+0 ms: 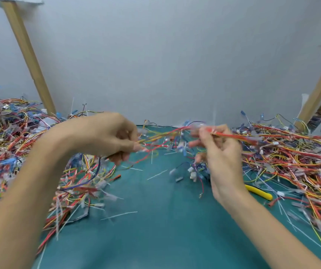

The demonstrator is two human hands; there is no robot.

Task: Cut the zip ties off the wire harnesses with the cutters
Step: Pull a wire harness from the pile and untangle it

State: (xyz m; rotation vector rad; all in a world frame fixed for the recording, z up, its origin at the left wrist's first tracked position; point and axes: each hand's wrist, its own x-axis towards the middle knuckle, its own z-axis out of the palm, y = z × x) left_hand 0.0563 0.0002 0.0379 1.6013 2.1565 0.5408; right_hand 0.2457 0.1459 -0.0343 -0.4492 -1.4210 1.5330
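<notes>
A wire harness (pixel 165 135) of red, yellow and blue wires stretches in the air between my two hands above the green mat. My left hand (pixel 109 136) pinches its left end. My right hand (pixel 217 150) grips its right part, where red wires run on toward the right pile. White connectors (pixel 192 174) dangle from the harness below my right hand. The yellow-handled cutters (pixel 259 192) lie on the mat just right of my right wrist, held by neither hand. The picture is blurred, so no single zip tie on the held harness can be made out.
Large tangled wire piles lie at the left (pixel 10 144) and right (pixel 295 162). Cut white tie pieces (pixel 118 215) are scattered on the green mat (pixel 155 239). Two wooden posts (pixel 29 57) lean against the grey wall behind.
</notes>
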